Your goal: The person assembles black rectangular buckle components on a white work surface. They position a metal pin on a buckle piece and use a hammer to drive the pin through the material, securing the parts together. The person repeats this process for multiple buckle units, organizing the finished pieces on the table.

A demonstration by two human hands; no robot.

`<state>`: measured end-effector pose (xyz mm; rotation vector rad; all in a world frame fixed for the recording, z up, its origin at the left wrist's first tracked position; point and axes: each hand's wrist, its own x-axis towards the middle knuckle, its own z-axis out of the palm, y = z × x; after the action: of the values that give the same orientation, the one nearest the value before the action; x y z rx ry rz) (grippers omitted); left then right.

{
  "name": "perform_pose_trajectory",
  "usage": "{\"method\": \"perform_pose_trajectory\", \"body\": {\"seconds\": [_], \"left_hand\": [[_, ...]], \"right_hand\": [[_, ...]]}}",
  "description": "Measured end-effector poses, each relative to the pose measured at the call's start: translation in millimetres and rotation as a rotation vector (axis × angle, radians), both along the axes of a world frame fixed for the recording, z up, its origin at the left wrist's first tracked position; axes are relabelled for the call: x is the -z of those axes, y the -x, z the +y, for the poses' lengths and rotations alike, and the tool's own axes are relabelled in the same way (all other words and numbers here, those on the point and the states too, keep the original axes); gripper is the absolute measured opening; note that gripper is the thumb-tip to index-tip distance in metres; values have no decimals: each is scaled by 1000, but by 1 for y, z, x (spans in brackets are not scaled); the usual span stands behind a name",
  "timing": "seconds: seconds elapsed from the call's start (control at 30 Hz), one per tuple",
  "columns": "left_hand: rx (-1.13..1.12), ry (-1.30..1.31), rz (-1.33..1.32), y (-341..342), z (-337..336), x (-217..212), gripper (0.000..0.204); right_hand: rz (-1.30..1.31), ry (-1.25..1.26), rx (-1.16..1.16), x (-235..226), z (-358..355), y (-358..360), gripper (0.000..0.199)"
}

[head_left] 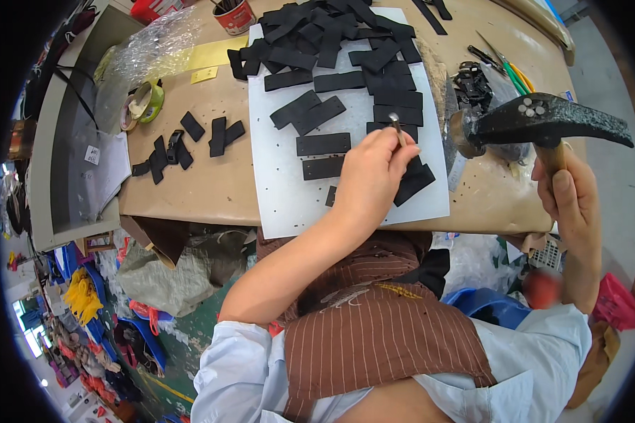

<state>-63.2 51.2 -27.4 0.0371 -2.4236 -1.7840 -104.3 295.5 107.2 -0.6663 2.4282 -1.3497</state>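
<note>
My left hand (369, 176) is closed around a small metal punch (398, 127), upright over black strap pieces (398, 97) near the right side of a white board (282, 201). My right hand (573, 204) grips the wooden handle of a hammer (522, 127), whose dark head is raised to the right of the punch, apart from it. Left of my left hand lie a strap piece with small holes (323, 144) and another strap piece (322, 168) below it. A large heap of black straps (310, 32) covers the board's far end.
On the brown table cover (190, 190), black straps with buckles (173, 148) lie to the left, near a green tape roll (148, 102). A red tin (233, 17) stands at the back. Pliers (511, 74) and a bag of black buckles (476, 88) are at the right.
</note>
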Motion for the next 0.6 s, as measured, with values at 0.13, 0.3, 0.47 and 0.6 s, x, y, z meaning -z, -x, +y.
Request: {"method": "perform_pose_trajectory", "body": {"seconds": [0.13, 0.3, 0.47, 0.6], "left_hand": [[-40, -54, -38, 1, 3, 4, 13], [-30, 23, -25, 2, 4, -1, 15], [-60, 75, -7, 2, 7, -2, 15], [-69, 77, -6, 3, 8, 0, 15]], "right_hand": [[15, 31, 43, 2, 0, -4, 44], [21, 36, -8, 6, 3, 6, 42], [6, 10, 11, 10, 7, 9, 41], [19, 42, 51, 6, 6, 13, 40]]}}
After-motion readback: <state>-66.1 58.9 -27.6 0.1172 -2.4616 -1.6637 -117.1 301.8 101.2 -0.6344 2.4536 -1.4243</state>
